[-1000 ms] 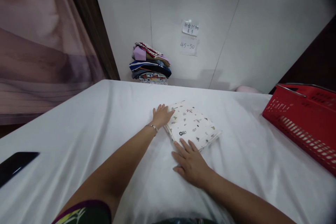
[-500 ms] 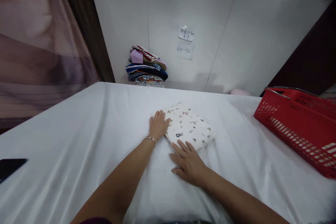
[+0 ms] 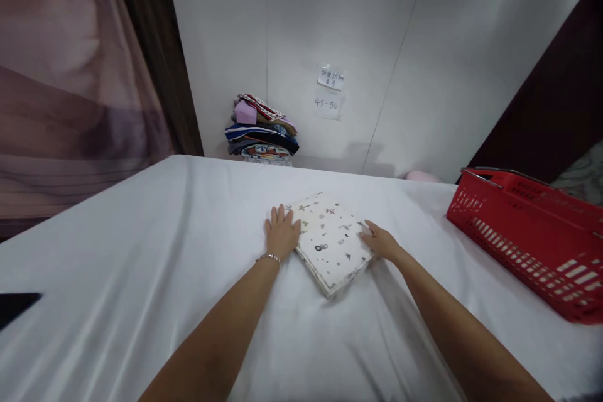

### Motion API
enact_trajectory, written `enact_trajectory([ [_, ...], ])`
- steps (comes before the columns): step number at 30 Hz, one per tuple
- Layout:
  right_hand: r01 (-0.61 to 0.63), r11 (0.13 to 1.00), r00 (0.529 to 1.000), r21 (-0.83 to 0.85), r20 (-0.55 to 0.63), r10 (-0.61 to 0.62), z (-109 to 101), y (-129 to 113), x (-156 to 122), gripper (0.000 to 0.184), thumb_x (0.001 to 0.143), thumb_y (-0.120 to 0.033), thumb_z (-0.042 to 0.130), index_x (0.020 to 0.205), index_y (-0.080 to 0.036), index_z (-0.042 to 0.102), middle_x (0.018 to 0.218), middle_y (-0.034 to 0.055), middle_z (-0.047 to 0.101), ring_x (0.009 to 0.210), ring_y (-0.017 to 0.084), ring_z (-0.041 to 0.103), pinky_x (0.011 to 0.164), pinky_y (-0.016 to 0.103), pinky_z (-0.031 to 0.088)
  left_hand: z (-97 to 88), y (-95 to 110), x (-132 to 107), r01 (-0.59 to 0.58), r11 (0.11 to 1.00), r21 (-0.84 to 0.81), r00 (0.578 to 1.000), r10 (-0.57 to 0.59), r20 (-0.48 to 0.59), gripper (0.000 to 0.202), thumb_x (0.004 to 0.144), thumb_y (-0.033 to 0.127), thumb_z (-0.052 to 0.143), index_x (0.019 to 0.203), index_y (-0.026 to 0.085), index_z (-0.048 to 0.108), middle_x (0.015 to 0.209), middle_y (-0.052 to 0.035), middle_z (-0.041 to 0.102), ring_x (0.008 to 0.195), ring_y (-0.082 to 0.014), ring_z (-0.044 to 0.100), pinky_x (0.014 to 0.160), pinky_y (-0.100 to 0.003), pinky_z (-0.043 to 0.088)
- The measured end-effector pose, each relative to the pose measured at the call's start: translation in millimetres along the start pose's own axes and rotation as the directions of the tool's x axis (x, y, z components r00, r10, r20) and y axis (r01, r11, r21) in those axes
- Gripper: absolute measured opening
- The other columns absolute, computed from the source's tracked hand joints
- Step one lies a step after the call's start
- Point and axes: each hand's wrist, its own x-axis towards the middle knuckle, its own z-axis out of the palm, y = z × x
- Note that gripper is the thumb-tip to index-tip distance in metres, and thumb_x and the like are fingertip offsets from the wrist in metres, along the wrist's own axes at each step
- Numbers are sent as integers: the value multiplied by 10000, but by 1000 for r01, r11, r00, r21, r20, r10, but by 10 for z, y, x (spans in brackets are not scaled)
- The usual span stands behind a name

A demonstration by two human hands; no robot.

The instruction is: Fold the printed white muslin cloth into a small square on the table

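Note:
A folded white cloth [image 3: 325, 245] printed with small leaf and plant figures lies flat on the white-covered table, one corner toward me. My left hand [image 3: 282, 233], with a bracelet at the wrist, rests on its left edge, fingers spread. At the right corner is my right hand [image 3: 380, 242], closed on the cloth's edge. Its thumb and a fingertip show on top, while its other fingers are hidden.
A red plastic basket [image 3: 522, 239] stands at the right. Several folded fabrics [image 3: 262, 132] are stacked by the back wall, left of two paper notes [image 3: 330, 91]. A dark flat object [image 3: 16, 308] lies at the left edge. A patterned curtain [image 3: 70, 88] hangs at the left.
My right hand has moved from the cloth's near edge up and right to its right corner, uncovering the near corner. My left hand stays at the left edge. The view has shifted slightly.

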Motion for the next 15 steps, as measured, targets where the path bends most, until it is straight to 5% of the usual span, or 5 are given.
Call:
enact_trajectory([
  [9, -86, 992, 993, 90, 89, 78, -18, 171, 211, 645, 690, -438, 708, 1251, -151, 575, 1297, 119, 557, 1158, 278, 546, 985, 367, 423, -23, -34, 25, 116, 992, -45, 993, -116, 15, 541, 886, 487, 342, 1354, 231, 433, 1539, -69, 182, 1390, -320, 177, 1099, -486, 218],
  [15, -52, 997, 999, 50, 4, 52, -202, 246, 446, 602, 742, -367, 679, 1274, -121, 547, 1238, 141, 597, 1088, 274, 595, 921, 357, 467, -40, 3, -75, 60, 998, -7, 995, -60, -77, 484, 859, 475, 415, 1240, 208, 548, 1433, -94, 388, 1360, -321, 233, 1090, -502, 213],
])
